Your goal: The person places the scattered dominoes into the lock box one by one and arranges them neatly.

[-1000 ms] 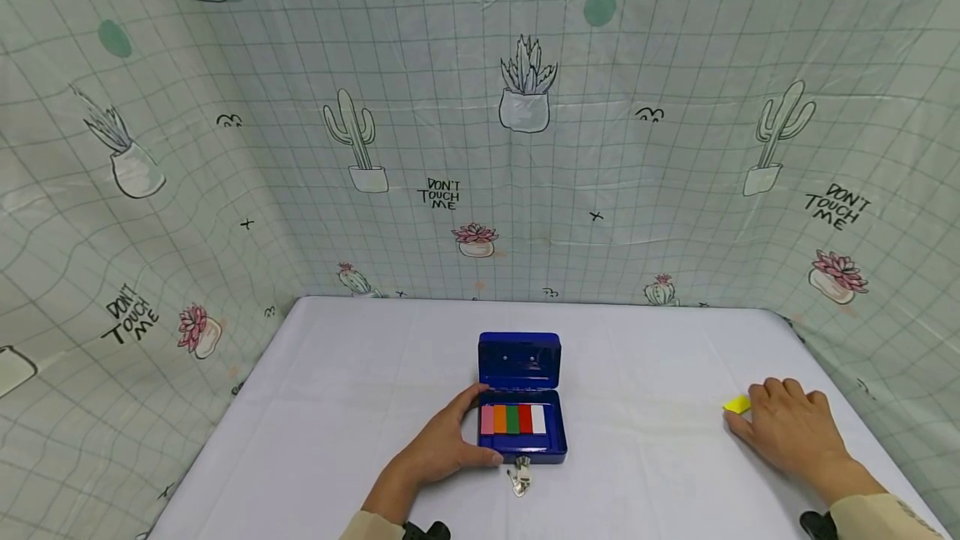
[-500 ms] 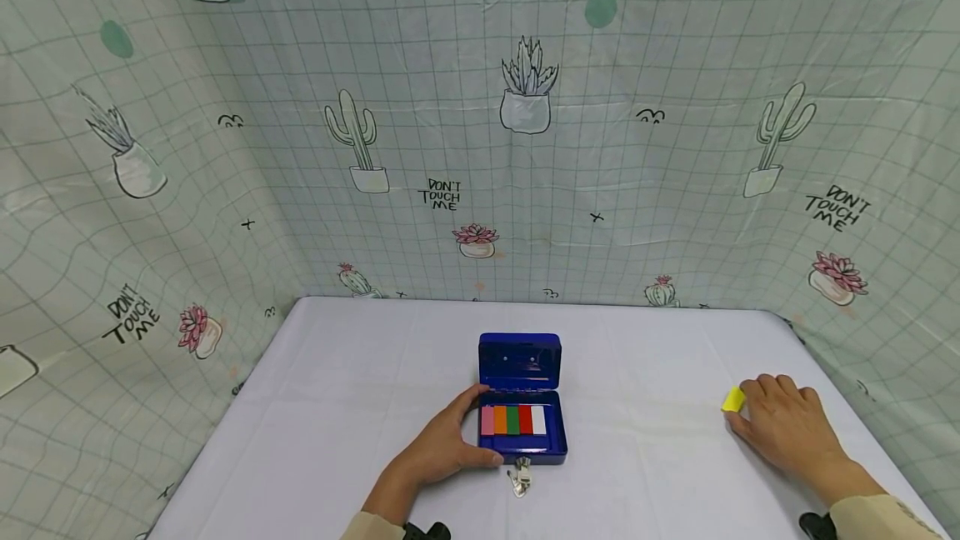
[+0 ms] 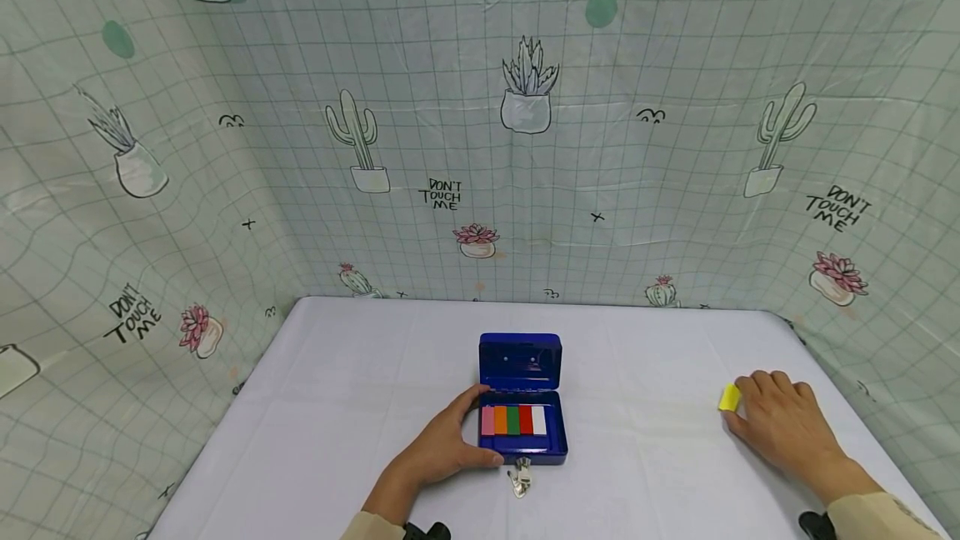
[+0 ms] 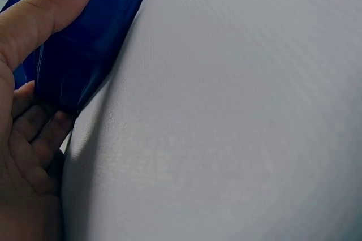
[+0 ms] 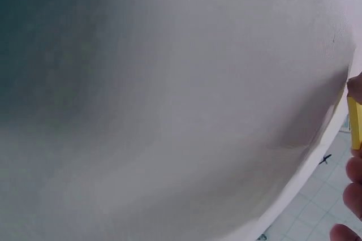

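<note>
A small dark blue metal cash box [image 3: 560, 450] stands on the white table with its lid [image 3: 520, 357] raised. Inside it a row of coloured blocks [image 3: 513, 420] lies side by side: pink, orange, green, red and white. My left hand [image 3: 442, 444] grips the box's left side, thumb at the front corner and fingers towards the back; in the left wrist view the thumb [image 4: 51, 12] lies against the blue wall. Over at the right, my right hand [image 3: 783, 423] pinches a yellow block [image 3: 729, 397] between thumb and fingers. Only the yellow block's edge [image 5: 354, 122] shows in the right wrist view.
Keys [image 3: 520, 480] hang at the box's front lock and rest on the white tablecloth [image 3: 622, 490]. A grid-patterned curtain with cactus drawings [image 3: 525, 173] surrounds the table's back and sides.
My right hand has shifted slightly left and away from me, turning the yellow block more upright. My left hand and the box have stayed put.
</note>
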A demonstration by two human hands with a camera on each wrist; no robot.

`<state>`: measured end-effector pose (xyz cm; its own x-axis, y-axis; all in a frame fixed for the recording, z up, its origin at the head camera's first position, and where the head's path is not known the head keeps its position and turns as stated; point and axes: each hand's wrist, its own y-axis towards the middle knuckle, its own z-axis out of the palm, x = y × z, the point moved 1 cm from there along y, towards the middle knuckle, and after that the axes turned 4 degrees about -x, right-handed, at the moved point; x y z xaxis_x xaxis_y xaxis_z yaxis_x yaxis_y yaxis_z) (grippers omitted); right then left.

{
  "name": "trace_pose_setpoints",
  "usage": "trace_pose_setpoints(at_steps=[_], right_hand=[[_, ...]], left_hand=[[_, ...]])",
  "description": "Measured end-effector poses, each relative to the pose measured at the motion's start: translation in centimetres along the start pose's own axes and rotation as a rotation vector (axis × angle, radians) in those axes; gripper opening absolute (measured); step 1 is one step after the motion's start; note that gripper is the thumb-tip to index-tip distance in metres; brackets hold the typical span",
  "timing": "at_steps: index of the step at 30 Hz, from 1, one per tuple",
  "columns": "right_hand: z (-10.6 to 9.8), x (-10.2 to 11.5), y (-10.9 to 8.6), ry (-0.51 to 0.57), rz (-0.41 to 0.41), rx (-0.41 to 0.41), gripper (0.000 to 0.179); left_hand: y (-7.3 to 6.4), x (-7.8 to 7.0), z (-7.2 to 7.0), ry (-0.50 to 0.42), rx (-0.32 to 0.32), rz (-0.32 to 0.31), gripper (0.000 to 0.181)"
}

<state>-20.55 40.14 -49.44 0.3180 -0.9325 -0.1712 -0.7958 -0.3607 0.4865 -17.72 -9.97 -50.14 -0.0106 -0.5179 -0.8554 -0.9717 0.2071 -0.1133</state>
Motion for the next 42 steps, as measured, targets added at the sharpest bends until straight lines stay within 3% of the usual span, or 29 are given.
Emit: trace_pose_setpoints(at_steps=[14,25,42], right_hand=[[0.0,1.7,1.2,0.056,-0.009,0.001,0.05],[0.2,3.8,2.6,0.07,-0.088,-0.071,0.047],[0.1,7.4,3.9,0.083,-0.199,-0.11,0.044]], left_hand=[[0.1,0.1,0.0,0.009,-0.005,0.003,0.107],[0.1,0.1,0.0,0.009,-0.005,0.008,0.106],[0.3,0.2,0.0,0.012,-0.005,-0.01,0.106]])
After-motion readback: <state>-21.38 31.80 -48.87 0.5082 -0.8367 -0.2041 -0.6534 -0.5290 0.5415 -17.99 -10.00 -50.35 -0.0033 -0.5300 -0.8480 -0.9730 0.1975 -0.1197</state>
